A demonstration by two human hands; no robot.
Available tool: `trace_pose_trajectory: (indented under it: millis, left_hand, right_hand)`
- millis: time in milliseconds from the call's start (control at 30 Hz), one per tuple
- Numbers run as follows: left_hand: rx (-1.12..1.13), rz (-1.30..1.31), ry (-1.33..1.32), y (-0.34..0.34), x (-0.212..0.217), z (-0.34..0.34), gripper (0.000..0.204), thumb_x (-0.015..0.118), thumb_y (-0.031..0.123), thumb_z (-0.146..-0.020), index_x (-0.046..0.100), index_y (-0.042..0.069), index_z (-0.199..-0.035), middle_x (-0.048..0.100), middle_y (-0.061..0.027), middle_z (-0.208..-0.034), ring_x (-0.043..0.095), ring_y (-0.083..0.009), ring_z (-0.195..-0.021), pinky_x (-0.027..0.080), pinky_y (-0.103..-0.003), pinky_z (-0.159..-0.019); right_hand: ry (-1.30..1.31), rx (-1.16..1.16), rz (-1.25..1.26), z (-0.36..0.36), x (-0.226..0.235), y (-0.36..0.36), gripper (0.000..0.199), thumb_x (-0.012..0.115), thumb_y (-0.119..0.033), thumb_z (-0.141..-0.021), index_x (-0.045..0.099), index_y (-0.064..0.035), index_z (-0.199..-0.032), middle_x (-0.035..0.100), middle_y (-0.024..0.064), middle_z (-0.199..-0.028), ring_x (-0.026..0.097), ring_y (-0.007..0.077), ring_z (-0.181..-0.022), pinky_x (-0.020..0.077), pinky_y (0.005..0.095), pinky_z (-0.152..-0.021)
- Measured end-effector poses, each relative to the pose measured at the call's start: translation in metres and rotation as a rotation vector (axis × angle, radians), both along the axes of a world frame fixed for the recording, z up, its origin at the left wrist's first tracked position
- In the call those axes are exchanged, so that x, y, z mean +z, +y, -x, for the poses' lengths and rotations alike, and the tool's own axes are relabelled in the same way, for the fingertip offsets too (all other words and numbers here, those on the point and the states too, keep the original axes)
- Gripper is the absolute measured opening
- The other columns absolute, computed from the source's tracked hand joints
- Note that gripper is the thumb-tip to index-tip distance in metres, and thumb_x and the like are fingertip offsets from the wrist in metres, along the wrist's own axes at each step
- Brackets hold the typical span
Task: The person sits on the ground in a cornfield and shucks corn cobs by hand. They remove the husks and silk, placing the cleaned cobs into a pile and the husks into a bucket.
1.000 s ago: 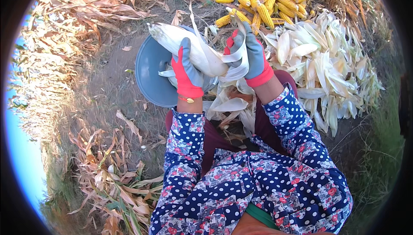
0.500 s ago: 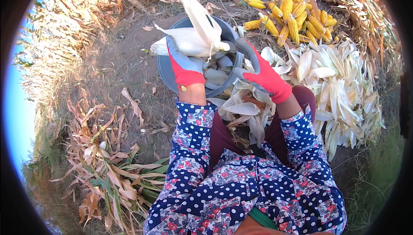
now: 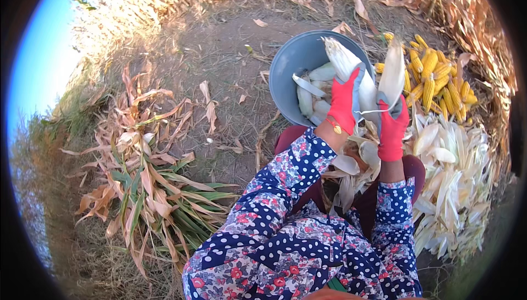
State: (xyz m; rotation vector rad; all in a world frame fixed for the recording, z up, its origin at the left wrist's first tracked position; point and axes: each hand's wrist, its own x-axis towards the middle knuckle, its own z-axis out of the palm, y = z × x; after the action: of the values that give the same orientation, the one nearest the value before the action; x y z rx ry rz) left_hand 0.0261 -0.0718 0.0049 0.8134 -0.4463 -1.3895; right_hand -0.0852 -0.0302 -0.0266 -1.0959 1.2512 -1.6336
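My left hand [image 3: 347, 99], in a red and grey glove, is wrapped round a corn ear [image 3: 341, 58] in pale husk. The ear slants over the right side of a grey bucket [image 3: 285, 77], its tip pointing away from me. Close beside it, my right hand [image 3: 393, 130], gloved the same way, is closed on a husk leaf [image 3: 392, 75] that stands up from its grip. The ear's lower end lies between the two hands, partly hidden by the gloves. Inside the bucket lie several unhusked ears [image 3: 306, 101].
Bare yellow cobs [image 3: 433, 83] are heaped at the far right. Stripped husks [image 3: 453, 184] form a large pile on my right, and more husks [image 3: 346, 164] lie between my knees. Dry and green corn leaves [image 3: 148, 190] are heaped at left; cut stalks [image 3: 483, 42] line the far right edge.
The ear has turned from pointing left to pointing away from me. My right hand, previously apart from it with fingers spread, has closed on a husk leaf. The view has shifted left.
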Motion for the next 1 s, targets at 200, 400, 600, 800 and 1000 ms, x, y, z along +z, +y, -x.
trace_pose_trajectory:
  millis: [200, 400, 600, 800, 1000]
  left_hand:
    - [-0.019, -0.157, 0.176, -0.002, -0.004, -0.016, 0.05, 0.071, 0.039, -0.081, 0.055, 0.008, -0.118, 0.061, -0.0076, -0.101, 0.06, -0.0192, -0.086, 0.049, -0.036, -0.078]
    - [-0.084, -0.032, 0.038, 0.009, 0.005, -0.015, 0.047, 0.067, 0.042, -0.084, 0.058, 0.006, -0.114, 0.062, -0.0053, -0.094, 0.06, -0.0146, -0.081, 0.05, -0.032, -0.073]
    - [-0.335, 0.048, 0.174, 0.01, 0.024, -0.014, 0.039, 0.062, 0.045, -0.087, 0.058, 0.011, -0.104, 0.062, -0.0028, -0.085, 0.06, -0.0135, -0.073, 0.051, -0.03, -0.069]
    - [0.028, 0.103, 0.274, -0.012, 0.03, -0.048, 0.059, 0.056, 0.055, -0.084, 0.05, 0.003, -0.111, 0.063, -0.0165, -0.088, 0.065, -0.0299, -0.081, 0.056, -0.04, -0.076]
    - [0.017, 0.245, 0.048, -0.014, 0.038, -0.057, 0.065, 0.054, 0.055, -0.084, 0.048, -0.003, -0.113, 0.061, -0.0222, -0.1, 0.064, -0.0314, -0.087, 0.055, -0.044, -0.079]
  right_hand:
    - [-0.293, 0.104, 0.087, -0.013, 0.032, 0.022, 0.029, 0.05, -0.026, -0.097, 0.056, 0.0011, -0.107, 0.063, 0.0085, -0.089, 0.058, 0.0117, -0.069, 0.0468, 0.0248, -0.065]
    - [-1.092, 0.753, 0.066, 0.031, 0.009, 0.008, 0.02, 0.04, -0.023, -0.102, 0.045, -0.0085, -0.089, 0.044, -0.0003, -0.073, 0.031, 0.0028, -0.043, 0.0292, 0.0177, -0.039]
    - [-1.607, 1.012, -0.037, 0.048, 0.028, 0.013, 0.009, 0.04, -0.011, -0.097, 0.043, -0.0108, -0.088, 0.045, -0.0006, -0.076, 0.04, 0.0048, -0.046, 0.0371, 0.0216, -0.04]
    - [-1.629, 0.573, 0.41, 0.175, 0.005, -0.01, 0.009, 0.045, -0.007, -0.088, 0.049, -0.0061, -0.096, 0.049, 0.0001, -0.079, 0.044, 0.0084, -0.046, 0.042, 0.0229, -0.043]
    - [-1.359, -0.035, 0.44, 0.203, 0.008, 0.009, 0.082, 0.066, -0.035, -0.083, 0.018, 0.0026, -0.138, 0.035, 0.0218, -0.135, 0.036, 0.0358, -0.121, 0.0307, 0.0523, -0.101]
